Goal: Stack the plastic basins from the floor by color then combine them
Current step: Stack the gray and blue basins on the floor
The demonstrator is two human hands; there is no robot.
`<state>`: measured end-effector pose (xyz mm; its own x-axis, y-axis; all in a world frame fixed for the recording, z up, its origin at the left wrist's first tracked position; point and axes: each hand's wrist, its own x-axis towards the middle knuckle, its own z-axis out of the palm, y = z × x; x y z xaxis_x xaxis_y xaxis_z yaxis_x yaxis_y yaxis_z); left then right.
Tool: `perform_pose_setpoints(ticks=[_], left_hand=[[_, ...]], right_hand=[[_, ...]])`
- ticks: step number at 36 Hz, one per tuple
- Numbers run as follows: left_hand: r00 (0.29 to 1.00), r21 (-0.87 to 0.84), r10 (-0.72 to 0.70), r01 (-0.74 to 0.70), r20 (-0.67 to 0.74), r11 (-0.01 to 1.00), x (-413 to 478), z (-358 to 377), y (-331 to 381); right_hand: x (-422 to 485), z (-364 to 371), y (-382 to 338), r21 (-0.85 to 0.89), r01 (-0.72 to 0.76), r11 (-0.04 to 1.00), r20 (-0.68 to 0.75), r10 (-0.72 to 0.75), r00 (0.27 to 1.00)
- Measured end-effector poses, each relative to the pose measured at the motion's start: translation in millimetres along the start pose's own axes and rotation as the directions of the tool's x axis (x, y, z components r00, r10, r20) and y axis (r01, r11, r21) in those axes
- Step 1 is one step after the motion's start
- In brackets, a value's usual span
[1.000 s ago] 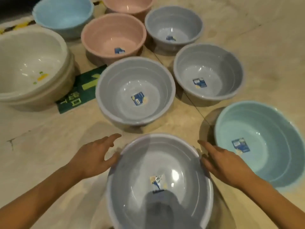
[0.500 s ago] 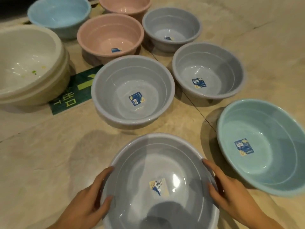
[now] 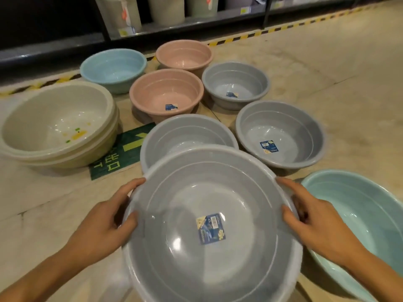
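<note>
left hand [image 3: 102, 225]: grips the left rim of the held grey basin [image 3: 196, 192]; thumb hooked inside, fingers curled round the outside.
right hand [image 3: 320, 223]: same grip on the right rim, thumb inside, fingers on the outer wall.
held grey basin: between both hands, nearest the person, mouth tipped toward them, blue label on its bottom. Its far rim overlaps the near edge of the second grey basin [image 3: 187, 131]; can't tell if they touch.
third grey basin [image 3: 279, 136]: just right of the second, upright on the floor [image 3: 349, 83].
small grey basin [image 3: 235, 83]: behind the third.
near pink basin [image 3: 165, 92]: left of the small grey one.
far pink basin [image 3: 184, 54]: behind that.
blue basin [image 3: 113, 67]: back left, by the striped tape [image 3: 283, 27].
aqua basin [image 3: 359, 214]: just right of the right hand.
cream stack [image 3: 56, 120]: nested basins, far left, beside the green floor sign [image 3: 122, 153].
shelf [image 3: 152, 29]: along the back, tall containers on it.
</note>
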<state>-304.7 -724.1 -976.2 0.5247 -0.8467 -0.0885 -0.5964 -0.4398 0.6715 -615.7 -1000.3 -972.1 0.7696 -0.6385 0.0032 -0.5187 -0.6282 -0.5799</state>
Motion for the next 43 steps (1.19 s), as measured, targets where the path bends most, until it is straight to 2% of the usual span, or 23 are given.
perform_pose_setpoints(ticks=[9, 14, 19, 29, 43], left_hand=[[0.994, 0.074, 0.001, 0.007, -0.107, 0.997, 86, -57, 4], [0.984, 0.178, 0.008, 0.024, -0.177, 0.984, 128, -73, -2], [0.992, 0.229, -0.025, 0.054, -0.126, 0.972, 154, -78, -9], [0.996, 0.253, -0.025, 0.045, -0.081, 0.967, 200, -58, -45], [0.987, 0.289, -0.164, 0.157, 0.000, 0.944, 220, -12, -77]], right_hand=[[118, -31, -27, -0.124, 0.049, 0.991, -0.023, -0.052, 0.998], [179, -33, -30, -0.176, 0.086, 0.981, -0.001, -0.087, 0.996], [217, -25, -33, -0.252, 0.060, 0.966, 0.076, -0.042, 0.996], [268, 17, -10, -0.330, -0.007, 0.944, 0.114, 0.047, 0.992], [277, 70, 20, -0.381, -0.050, 0.923, 0.170, 0.123, 0.978]])
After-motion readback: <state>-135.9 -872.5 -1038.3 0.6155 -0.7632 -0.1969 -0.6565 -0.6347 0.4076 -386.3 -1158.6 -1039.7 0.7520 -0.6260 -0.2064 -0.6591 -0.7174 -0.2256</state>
